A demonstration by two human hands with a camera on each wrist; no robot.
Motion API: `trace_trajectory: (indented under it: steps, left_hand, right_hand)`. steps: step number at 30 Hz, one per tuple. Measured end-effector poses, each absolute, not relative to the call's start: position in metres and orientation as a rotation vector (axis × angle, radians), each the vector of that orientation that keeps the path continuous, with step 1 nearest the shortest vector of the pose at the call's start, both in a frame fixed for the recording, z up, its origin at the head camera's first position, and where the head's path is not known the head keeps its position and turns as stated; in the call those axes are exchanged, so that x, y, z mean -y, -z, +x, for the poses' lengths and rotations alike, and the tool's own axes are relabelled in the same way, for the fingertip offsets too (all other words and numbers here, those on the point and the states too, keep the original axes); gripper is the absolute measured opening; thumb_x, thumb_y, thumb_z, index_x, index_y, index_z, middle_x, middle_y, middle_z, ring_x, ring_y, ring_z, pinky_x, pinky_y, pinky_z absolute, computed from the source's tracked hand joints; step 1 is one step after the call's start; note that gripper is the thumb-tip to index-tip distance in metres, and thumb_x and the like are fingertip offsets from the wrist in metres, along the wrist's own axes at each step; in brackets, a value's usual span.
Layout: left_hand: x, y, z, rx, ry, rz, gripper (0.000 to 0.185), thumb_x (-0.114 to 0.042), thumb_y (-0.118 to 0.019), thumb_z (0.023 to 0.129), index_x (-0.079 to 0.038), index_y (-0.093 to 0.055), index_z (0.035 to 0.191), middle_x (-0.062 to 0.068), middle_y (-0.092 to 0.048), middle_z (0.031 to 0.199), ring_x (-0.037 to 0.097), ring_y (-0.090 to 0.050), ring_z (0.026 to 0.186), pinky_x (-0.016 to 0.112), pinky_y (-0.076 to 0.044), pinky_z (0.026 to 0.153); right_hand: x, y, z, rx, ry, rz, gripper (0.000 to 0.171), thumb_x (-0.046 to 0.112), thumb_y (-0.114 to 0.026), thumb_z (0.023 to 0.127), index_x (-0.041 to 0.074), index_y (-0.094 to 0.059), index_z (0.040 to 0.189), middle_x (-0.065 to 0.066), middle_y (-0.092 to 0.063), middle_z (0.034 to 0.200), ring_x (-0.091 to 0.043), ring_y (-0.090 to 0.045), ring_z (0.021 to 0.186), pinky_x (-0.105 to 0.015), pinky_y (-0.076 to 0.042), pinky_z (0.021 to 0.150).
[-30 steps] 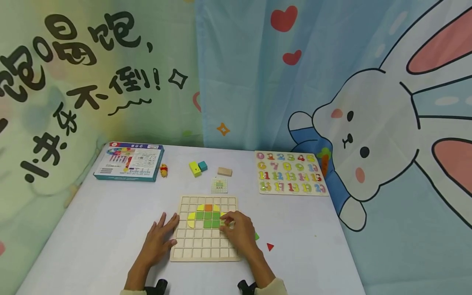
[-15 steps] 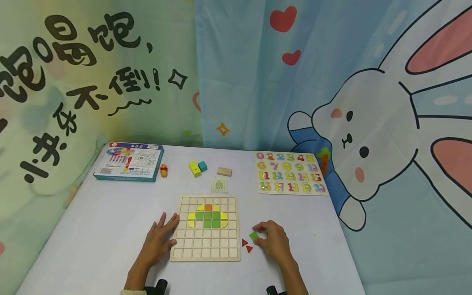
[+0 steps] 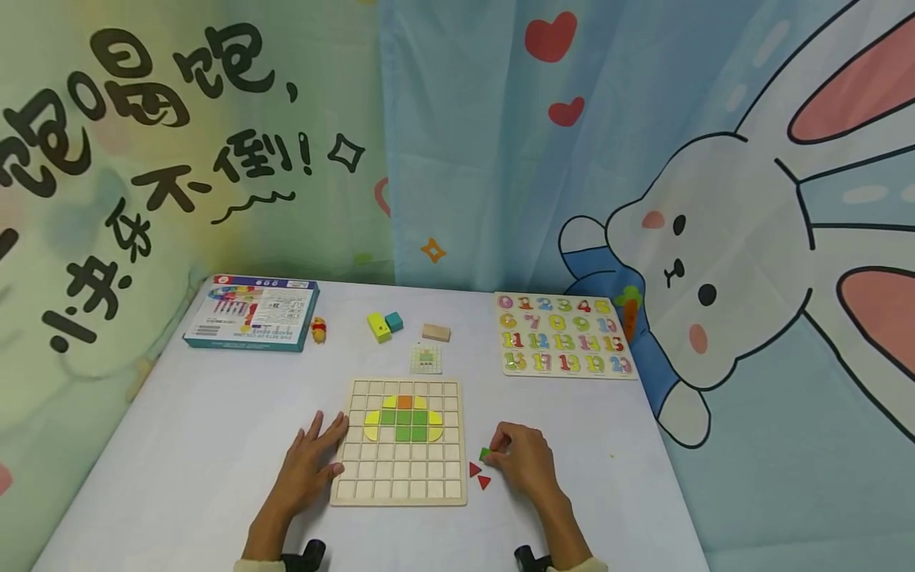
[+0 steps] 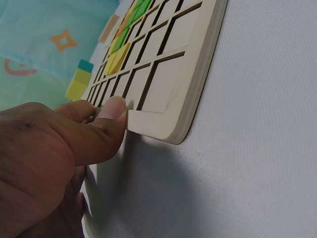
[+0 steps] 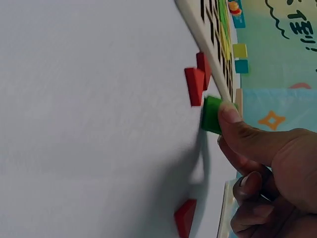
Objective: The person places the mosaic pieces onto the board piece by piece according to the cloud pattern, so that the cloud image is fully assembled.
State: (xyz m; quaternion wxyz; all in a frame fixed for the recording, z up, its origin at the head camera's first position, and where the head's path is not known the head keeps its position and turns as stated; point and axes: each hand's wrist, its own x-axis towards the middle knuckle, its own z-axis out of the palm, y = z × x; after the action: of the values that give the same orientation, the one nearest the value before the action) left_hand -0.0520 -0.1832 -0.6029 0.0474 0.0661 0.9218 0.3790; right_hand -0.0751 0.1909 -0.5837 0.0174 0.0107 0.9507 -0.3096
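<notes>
A wooden grid board (image 3: pixel 400 477) lies on the white table, with yellow, green and orange tiles (image 3: pixel 403 419) set in its upper rows. My left hand (image 3: pixel 330 435) rests flat at the board's left edge, and its thumb (image 4: pixel 115 113) presses against the board's rim (image 4: pixel 198 84). To the right of the board, my right hand (image 3: pixel 495 451) pinches a small green square tile (image 3: pixel 486 454), which is tilted up under the thumb (image 5: pixel 233 124) in the right wrist view (image 5: pixel 212 115). Two red triangles (image 3: pixel 479 475) lie just left of that tile. A third red triangle (image 5: pixel 184 217) lies beneath the hand.
At the back of the table are a blue box (image 3: pixel 250 312), a small yellow toy figure (image 3: pixel 318 329), yellow and teal blocks (image 3: pixel 384 325), a plain wooden block (image 3: pixel 435 332) and a pattern card (image 3: pixel 425 358). A number puzzle board (image 3: pixel 563 336) lies back right. Printed curtains hang behind.
My right hand left the board, moved right to the green tile beside the red triangles, and now pinches it and tips it up. The left hand has stayed put.
</notes>
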Motion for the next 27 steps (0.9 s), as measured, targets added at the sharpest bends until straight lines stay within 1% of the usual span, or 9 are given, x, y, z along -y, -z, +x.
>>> trace_trajectory:
  steps: [4, 7, 10, 12, 15, 20, 23, 27]
  left_hand:
    - [0.182, 0.603, -0.052, -2.826, -1.159, 0.207, 0.081, -0.005, -0.082, 0.084, -0.009, -0.050, 0.158, 0.013, -0.043, 0.166, 0.052, -0.023, 0.160, 0.076, -0.013, 0.128]
    - [0.183, 0.603, -0.052, -2.827, -1.161, 0.203, 0.081, -0.006, -0.081, 0.084, -0.009, -0.050, 0.158, 0.014, -0.043, 0.166, 0.053, -0.023, 0.160, 0.076, -0.012, 0.128]
    - [0.184, 0.603, -0.052, -2.819, -1.160, 0.202, 0.081, -0.007, -0.081, 0.084, -0.009, -0.049, 0.159, 0.014, -0.043, 0.166, 0.052, -0.022, 0.161, 0.076, -0.011, 0.128]
    - [0.183, 0.603, -0.052, -2.818, -1.162, 0.202, 0.081, -0.006, -0.081, 0.084, -0.009, -0.049, 0.159, 0.014, -0.043, 0.166, 0.053, -0.022, 0.160, 0.076, -0.011, 0.128]
    - [0.183, 0.601, -0.052, -2.821, -1.166, 0.201, 0.081, -0.004, -0.081, 0.083, -0.009, -0.050, 0.158, 0.014, -0.043, 0.166, 0.053, -0.022, 0.160, 0.076, -0.012, 0.127]
    - [0.182, 0.601, -0.052, -2.823, -1.170, 0.200, 0.081, -0.003, -0.081, 0.083, -0.008, -0.050, 0.158, 0.014, -0.044, 0.166, 0.053, -0.023, 0.160, 0.077, -0.012, 0.127]
    - [0.183, 0.602, -0.052, -2.823, -1.165, 0.204, 0.081, -0.004, -0.081, 0.083, -0.008, -0.051, 0.158, 0.014, -0.044, 0.166, 0.053, -0.023, 0.160, 0.077, -0.012, 0.127]
    - [0.183, 0.603, -0.052, -2.823, -1.162, 0.208, 0.082, -0.004, -0.082, 0.083, -0.008, -0.050, 0.158, 0.014, -0.043, 0.166, 0.054, -0.023, 0.160, 0.077, -0.012, 0.127]
  right_hand:
    - [-0.179, 0.580, -0.074, -2.939, 1.035, -0.024, 0.026, 0.006, -0.091, 0.078, 0.024, -0.077, 0.090, 0.010, -0.057, 0.072, -0.007, -0.050, 0.070, -0.023, -0.040, 0.060]
    - [-0.164, 0.580, -0.073, -2.917, 1.099, -0.082, 0.026, 0.009, -0.089, 0.082, 0.026, -0.078, 0.097, 0.011, -0.058, 0.075, -0.005, -0.051, 0.064, -0.021, -0.041, 0.056]
    - [-0.146, 0.579, -0.073, -2.897, 1.159, -0.113, 0.022, 0.012, -0.089, 0.083, 0.025, -0.076, 0.096, 0.011, -0.059, 0.074, -0.002, -0.050, 0.059, -0.021, -0.039, 0.052]
    - [-0.133, 0.579, -0.075, -2.884, 1.199, -0.124, 0.021, 0.015, -0.089, 0.084, 0.025, -0.076, 0.096, 0.012, -0.061, 0.073, -0.001, -0.049, 0.057, -0.020, -0.038, 0.051]
    - [-0.112, 0.578, -0.078, -2.869, 1.251, -0.136, 0.018, 0.016, -0.089, 0.084, 0.022, -0.076, 0.096, 0.011, -0.064, 0.072, 0.000, -0.048, 0.058, -0.021, -0.038, 0.052]
    - [-0.082, 0.582, -0.087, -2.840, 1.314, -0.163, 0.017, 0.017, -0.089, 0.085, 0.020, -0.076, 0.096, 0.009, -0.068, 0.072, -0.002, -0.054, 0.061, -0.022, -0.043, 0.055]
    - [-0.067, 0.585, -0.093, -2.837, 1.306, -0.153, 0.017, 0.020, -0.089, 0.086, 0.020, -0.075, 0.095, 0.010, -0.069, 0.071, -0.003, -0.060, 0.067, -0.023, -0.046, 0.059]
    - [-0.052, 0.590, -0.100, -2.869, 1.259, -0.146, 0.016, 0.021, -0.089, 0.087, 0.021, -0.075, 0.095, 0.013, -0.070, 0.072, -0.002, -0.063, 0.070, -0.024, -0.047, 0.059]
